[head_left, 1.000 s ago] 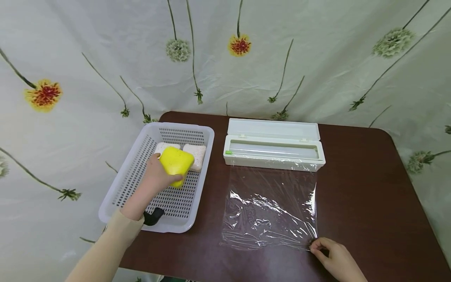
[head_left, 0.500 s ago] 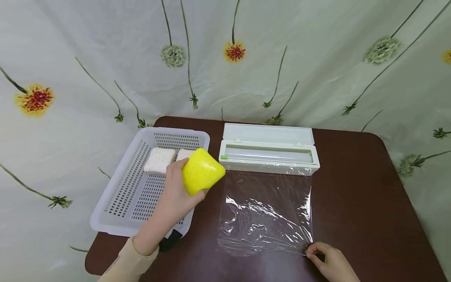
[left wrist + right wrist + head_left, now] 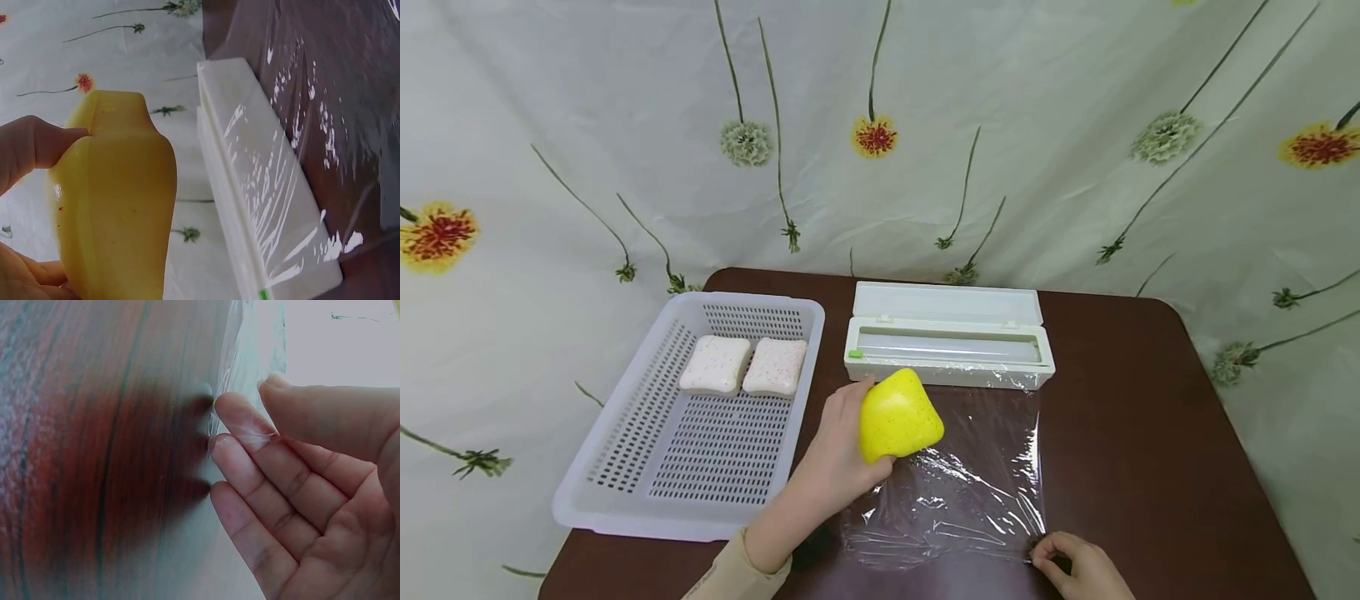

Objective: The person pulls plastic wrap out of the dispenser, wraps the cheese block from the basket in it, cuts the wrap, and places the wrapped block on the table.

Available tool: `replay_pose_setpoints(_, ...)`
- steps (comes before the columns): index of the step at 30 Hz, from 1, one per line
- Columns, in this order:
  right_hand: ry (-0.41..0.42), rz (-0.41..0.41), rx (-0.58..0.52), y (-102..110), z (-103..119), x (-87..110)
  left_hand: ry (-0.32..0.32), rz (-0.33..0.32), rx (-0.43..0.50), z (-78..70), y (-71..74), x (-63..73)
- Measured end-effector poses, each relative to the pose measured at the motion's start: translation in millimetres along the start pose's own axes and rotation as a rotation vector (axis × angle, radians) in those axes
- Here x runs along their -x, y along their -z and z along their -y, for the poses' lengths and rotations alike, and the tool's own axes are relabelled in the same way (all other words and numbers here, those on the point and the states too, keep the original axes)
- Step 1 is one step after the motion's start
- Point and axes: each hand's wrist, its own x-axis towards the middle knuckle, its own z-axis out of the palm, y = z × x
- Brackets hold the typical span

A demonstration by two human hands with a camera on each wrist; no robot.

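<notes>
My left hand (image 3: 846, 442) grips a yellow speckled sponge (image 3: 898, 415) by its edges, raised over the left part of a sheet of plastic wrap (image 3: 977, 458). In the left wrist view the sponge (image 3: 119, 187) shows a narrowed waist, with the thumb at its upper side and fingers below. My right hand (image 3: 1078, 567) pinches the wrap's near right corner at the table. In the right wrist view, clear film passes between the thumb and fingers of the right hand (image 3: 300, 469). The wrap runs out from a white dispenser box (image 3: 951, 375), whose lid stands raised.
A white perforated basket (image 3: 808, 392) stands at the left, holding two white speckled sponges (image 3: 715, 365) side by side at its far end. A roll (image 3: 951, 346) lies inside the dispenser. Behind the brown table (image 3: 1120, 417) hangs a flowered curtain (image 3: 1000, 83).
My left hand has lifted the yellow sponge out of the basket and carried it right, over the wrap. The right hand keeps its pinch on the corner. The head view has shifted somewhat.
</notes>
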Motion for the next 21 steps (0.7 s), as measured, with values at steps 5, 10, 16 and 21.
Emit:
replay_pose_setpoints(5, 0.043, -0.038, -0.006, -3.2, -1.4, -0.2, -0.023, 0.065, 0.034, -4.6, -17.9, -2.1)
replay_pose_setpoints(10, 0.031, -0.014, -0.010, -2.6, -3.1, -0.8, -0.041, 0.119, 0.058, -2.6, -36.4, -5.2)
replay_pose_setpoints(16, -0.021, 0.068, -0.033, -1.4, -5.1, -0.7, -0.038, 0.228, 0.044, 8.6, -59.3, -7.9)
replay_pose_setpoints(21, 0.013, 0.059, -0.032, -2.5, -9.2, -2.1, -0.032, 0.295, 0.047, 17.3, -74.5, -11.1)
